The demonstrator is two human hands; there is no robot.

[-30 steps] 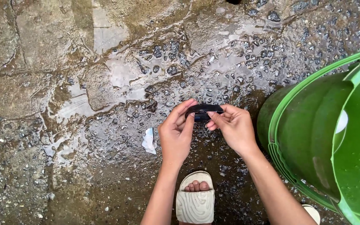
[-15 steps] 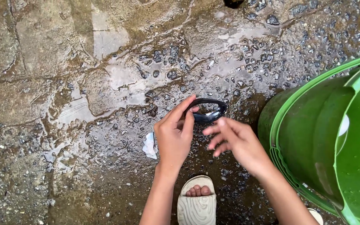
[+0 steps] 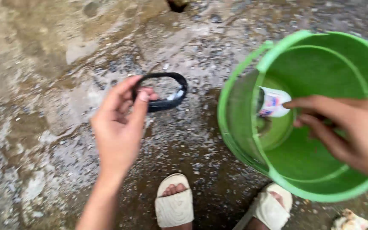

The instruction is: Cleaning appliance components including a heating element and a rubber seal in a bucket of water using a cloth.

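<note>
Currently the left hand (image 3: 120, 127) pinches a black ring (image 3: 163, 91) by thumb and forefinger only, over wet ground; slippery grip, it could drop. Right hand (image 3: 346, 127) reaches loosely open into the green bucket (image 3: 239, 81), nearly touching a white container (image 3: 273, 102); bumping the rim could tip it.

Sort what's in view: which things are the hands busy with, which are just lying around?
In hand: black ring pinched by left hand; green bucket and white container at right hand.
Lying about: pale scrap, wet ground.
</note>
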